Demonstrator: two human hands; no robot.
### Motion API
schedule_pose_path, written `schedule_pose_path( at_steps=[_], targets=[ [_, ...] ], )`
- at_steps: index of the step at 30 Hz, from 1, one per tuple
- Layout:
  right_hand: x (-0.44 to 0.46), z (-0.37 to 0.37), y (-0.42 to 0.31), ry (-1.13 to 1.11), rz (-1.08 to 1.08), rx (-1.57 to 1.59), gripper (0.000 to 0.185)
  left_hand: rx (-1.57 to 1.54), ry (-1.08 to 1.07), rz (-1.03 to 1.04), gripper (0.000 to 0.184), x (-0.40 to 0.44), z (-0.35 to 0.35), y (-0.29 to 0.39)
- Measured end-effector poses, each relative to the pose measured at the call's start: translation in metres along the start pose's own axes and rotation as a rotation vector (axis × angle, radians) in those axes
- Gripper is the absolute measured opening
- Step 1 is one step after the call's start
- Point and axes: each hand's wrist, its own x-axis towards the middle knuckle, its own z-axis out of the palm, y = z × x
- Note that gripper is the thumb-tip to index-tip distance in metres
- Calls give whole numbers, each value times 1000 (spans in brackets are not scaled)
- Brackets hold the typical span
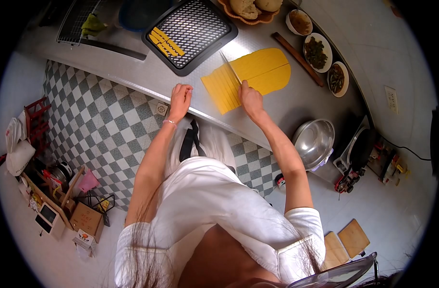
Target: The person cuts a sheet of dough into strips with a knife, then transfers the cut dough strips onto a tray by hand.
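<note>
My feed shows white glare on the metal countertop (244, 42) just beside the yellow dough sheet (260, 68), fisheye distortion strongest well away from it.

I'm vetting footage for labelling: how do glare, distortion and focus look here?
Head view: fisheye distortion bows the metal counter's back edge, and black fills the corners; head view: bright glare lies between the tray and yellow sheet, near the knife, with highlights in the metal bowl; head view: the sheet's cut lines look readable.

Checkered grey-green and white floor (102, 127), shiny metal counter (282, 108), pale wall (387, 53) with wall socket (391, 99)
</note>
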Motion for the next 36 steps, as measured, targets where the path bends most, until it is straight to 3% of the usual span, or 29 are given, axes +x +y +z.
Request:
schedule_pose_path(
  at_steps=[13,16,19,36],
  targets=[
    [-2,28,5,19,24,-139,10,-10,1,-7,9,1,-2,2],
    [-1,32,10,69,1,-100,18,-24,0,-23,9,0,-1,4],
    [0,15,5,-9,0,-127,13,-8,14,-10,9,0,0,1],
    [-15,36,18,64,19,-93,15,-13,8,-6,8,1,2,2]
  ],
)
